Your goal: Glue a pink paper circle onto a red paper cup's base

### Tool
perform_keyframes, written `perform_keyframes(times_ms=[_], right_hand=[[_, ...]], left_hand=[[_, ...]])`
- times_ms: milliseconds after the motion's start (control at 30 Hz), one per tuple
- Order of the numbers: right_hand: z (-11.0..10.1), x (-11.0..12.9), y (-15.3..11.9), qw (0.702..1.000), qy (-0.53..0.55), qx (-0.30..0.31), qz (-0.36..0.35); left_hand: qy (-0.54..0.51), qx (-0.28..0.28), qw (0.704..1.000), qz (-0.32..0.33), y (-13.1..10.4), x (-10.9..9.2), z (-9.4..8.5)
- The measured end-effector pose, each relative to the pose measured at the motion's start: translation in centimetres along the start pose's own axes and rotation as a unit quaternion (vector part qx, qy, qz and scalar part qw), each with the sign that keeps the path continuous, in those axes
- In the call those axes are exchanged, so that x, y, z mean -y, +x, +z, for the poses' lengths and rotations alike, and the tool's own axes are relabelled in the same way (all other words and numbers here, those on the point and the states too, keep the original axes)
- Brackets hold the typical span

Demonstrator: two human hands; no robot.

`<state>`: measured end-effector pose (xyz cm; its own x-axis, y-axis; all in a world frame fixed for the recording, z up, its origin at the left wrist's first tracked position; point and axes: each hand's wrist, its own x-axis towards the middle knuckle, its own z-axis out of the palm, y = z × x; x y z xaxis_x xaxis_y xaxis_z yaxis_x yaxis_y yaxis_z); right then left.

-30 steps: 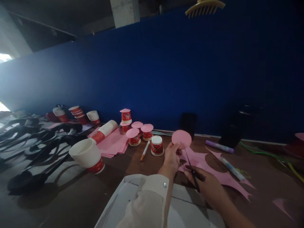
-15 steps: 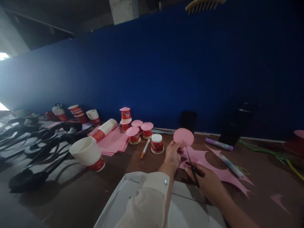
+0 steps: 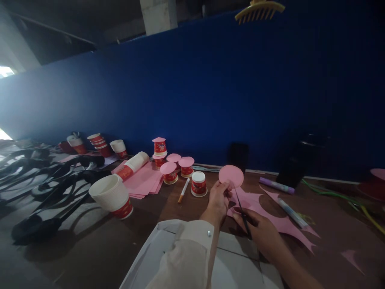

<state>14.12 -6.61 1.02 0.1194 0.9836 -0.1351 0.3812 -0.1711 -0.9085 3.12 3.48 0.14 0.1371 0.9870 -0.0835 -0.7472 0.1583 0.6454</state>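
Observation:
My left hand pinches the lower edge of a pink paper disc and holds it upright above the brown table. Dark scissors are in my right hand, their blades pointing up at the disc's lower edge. Under both hands lies a pink paper offcut with round holes cut out of it. A white box sits in front of me beneath my left sleeve.
Several small red cups, some capped with pink discs, stand beyond my hands beside an orange-tipped pen. A white cup lies tipped at left near pink sheets. Markers lie at right. A blue wall backs the table.
The disc and both hands stay almost in place; my right hand with the scissors has edged slightly closer to the disc.

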Motion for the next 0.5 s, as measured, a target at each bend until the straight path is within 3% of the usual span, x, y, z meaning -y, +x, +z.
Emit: perform_keyframes(times_ms=[500], right_hand=[[0.25, -0.6, 0.2, 1.0, 0.019, 0.004, 0.002]], left_hand=[[0.035, -0.006, 0.999, -0.004, -0.46, -0.13, 0.65]])
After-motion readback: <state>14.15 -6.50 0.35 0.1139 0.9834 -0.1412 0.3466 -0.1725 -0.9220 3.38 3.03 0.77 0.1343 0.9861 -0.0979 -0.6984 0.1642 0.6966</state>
